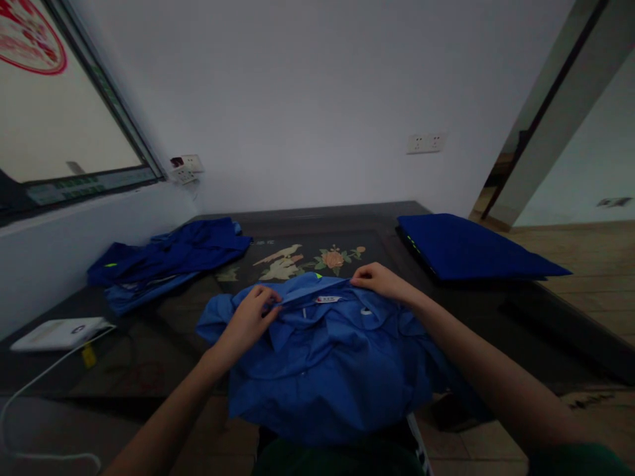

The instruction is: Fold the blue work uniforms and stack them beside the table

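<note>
A blue collared shirt (pixel 322 370) lies bunched at the near edge of the dark table and hangs over it toward me. Its collar band and a small white-and-red label (pixel 328 299) face up. My left hand (pixel 255 311) pinches the collar at its left end, fingers curled. At the collar's right end my right hand (pixel 380 279) grips the fabric between thumb and fingers. Between the two hands the collar edge runs nearly straight. The sleeves are crumpled at both sides, and the lower part of the shirt drops below the table edge.
A loose pile of blue garments (pixel 173 258) sits at the left. Folded dark-blue cloth (pixel 471 248) lies at the right of the table (pixel 347 225). A white device (pixel 59 334) with a cable (pixel 44 370) rests at the near left. The wall has sockets (pixel 426 143).
</note>
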`<state>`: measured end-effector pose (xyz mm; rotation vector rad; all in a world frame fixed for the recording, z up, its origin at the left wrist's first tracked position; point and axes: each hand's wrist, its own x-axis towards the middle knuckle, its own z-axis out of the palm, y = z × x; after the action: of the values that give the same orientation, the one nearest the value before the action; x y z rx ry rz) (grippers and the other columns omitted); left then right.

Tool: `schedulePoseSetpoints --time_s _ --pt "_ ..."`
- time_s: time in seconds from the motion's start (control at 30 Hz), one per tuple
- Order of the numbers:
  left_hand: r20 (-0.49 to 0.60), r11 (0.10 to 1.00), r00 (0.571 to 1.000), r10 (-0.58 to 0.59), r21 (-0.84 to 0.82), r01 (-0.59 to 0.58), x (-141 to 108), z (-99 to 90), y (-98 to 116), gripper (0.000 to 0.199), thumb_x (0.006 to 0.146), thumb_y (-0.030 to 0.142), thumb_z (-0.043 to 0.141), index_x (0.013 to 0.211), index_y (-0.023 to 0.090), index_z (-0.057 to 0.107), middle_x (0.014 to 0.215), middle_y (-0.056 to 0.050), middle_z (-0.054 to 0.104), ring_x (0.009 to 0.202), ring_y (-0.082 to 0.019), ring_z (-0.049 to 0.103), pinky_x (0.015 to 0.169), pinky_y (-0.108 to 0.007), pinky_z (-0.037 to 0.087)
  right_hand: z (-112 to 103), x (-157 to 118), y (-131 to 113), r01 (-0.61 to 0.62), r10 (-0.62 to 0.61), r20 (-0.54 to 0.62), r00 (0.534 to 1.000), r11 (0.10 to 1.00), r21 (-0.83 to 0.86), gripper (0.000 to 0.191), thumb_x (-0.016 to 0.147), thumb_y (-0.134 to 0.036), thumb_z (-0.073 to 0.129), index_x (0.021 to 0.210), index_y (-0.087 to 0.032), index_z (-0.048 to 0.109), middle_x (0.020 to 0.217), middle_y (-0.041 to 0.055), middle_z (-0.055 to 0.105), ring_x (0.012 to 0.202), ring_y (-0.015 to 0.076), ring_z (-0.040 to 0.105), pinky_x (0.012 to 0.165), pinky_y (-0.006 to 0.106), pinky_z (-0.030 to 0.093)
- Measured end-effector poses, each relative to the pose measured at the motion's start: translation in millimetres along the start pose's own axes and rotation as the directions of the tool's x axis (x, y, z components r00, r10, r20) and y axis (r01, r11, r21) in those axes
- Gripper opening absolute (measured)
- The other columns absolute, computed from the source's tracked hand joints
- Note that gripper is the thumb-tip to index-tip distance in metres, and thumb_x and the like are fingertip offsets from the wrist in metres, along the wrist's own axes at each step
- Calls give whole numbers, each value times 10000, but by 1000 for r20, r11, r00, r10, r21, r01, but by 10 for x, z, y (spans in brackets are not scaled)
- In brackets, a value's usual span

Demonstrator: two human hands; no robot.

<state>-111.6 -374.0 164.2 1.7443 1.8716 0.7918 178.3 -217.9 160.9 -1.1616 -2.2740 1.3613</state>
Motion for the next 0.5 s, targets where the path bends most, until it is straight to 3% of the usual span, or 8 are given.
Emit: schedulePoseSetpoints --time_s 0.07,0.2,0.37,0.5 --pt "0 993 1000 -28 -112 28 -1 -53 7 238 795 413 569 797 191 657 862 -60 642 840 -229 614 777 -327 495 -8 -71 -53 -66 57 47 997 972 224 276 742 -416 653 687 -146 661 630 -3 634 589 124 548 576 234 412" --pt "60 874 983 -173 -451 181 73 -120 60 326 728 496 659 757 171 668 708 -19 646 703 -186 608 668 -268 485 -26 -193 -155 -243 152 200 968 769 591 298 662 -422 748 704 -151 631 624 -12 634 542 103 541 588 240 454" --pt "148 593 949 -277 -751 290 158 -85 62 381 633 467 779 791 145 650 649 -4 627 558 -123 569 551 -226 471 -45 -286 -229 -238 132 203 970 656 716 313 629 -398 793 676 -139 624 594 -16 622 518 84 529 549 207 439" --pt "206 536 938 -278 -778 329 162 -85 36 401 684 389 764 996 169 644 741 -16 664 580 -127 595 544 -227 478 -61 -349 -256 -234 180 151 972 672 703 267 660 -372 765 690 -145 628 608 -18 626 525 84 530 542 201 433"
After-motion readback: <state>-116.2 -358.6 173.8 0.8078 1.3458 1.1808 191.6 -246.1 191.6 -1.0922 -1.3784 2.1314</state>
